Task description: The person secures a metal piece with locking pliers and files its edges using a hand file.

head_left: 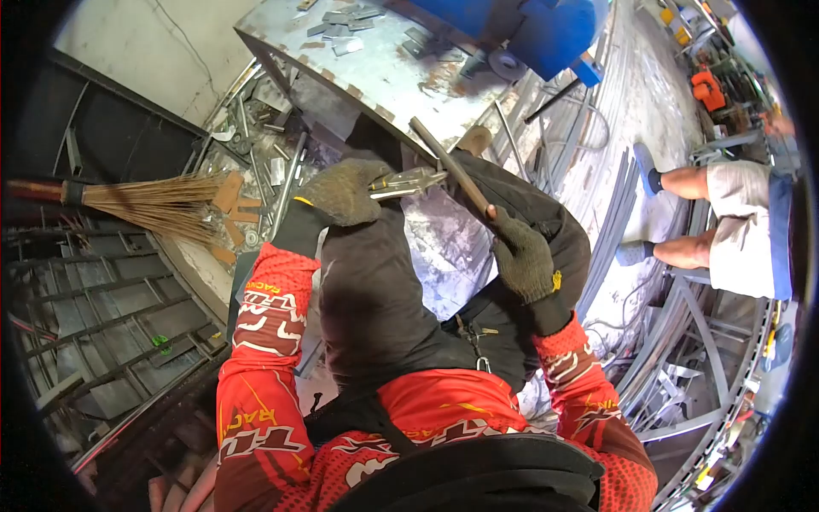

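Observation:
My left hand, in a dark knitted work glove, is closed around a pair of metal pliers. Their narrow end points right, close to a long brown bar; I cannot tell whether they touch. My right hand, gloved too, is closed on the lower end of that bar, with a bare fingertip showing through the glove. The bar slants up and left, towards the edge of a metal-topped table. Both hands are above my dark trousers, over my knees.
Several small metal plates lie on the table beside a blue machine. A stick broom and scrap metal are at left. Long metal strips lie on the floor at right, where another person's legs stand.

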`<control>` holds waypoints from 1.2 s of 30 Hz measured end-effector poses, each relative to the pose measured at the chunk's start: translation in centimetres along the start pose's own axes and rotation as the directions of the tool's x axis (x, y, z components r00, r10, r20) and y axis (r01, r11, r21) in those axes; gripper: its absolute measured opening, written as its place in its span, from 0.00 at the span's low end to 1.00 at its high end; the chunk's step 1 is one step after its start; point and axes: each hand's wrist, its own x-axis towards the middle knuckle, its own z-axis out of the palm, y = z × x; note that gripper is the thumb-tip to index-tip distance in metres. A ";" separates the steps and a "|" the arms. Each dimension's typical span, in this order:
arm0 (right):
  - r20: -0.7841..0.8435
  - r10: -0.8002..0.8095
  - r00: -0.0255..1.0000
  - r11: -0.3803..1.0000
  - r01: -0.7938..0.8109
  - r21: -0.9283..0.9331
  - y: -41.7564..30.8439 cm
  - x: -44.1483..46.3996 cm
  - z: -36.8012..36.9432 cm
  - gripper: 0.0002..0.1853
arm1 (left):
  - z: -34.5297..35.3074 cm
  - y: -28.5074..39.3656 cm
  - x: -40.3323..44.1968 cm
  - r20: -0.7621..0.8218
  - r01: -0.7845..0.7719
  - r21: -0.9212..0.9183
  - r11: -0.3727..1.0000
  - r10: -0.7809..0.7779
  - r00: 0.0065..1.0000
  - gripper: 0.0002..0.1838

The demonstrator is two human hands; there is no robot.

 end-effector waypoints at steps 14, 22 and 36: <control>0.033 0.144 0.989 0.960 -0.148 0.237 1.3 -0.4 2.1 0.28 | 4.8 1.0 -2.5 -0.377 0.105 0.069 0.992 -0.071 0.923 0.26; -0.064 0.179 0.982 0.956 -0.158 0.246 -0.6 -0.3 2.9 0.29 | 5.1 3.5 -2.6 -0.374 0.380 0.185 0.907 -0.292 0.880 0.28; -0.088 -0.045 0.995 0.998 0.041 -0.047 -2.6 0.2 3.6 0.30 | 6.9 3.0 -2.6 -0.516 0.369 0.228 0.901 -0.210 0.831 0.32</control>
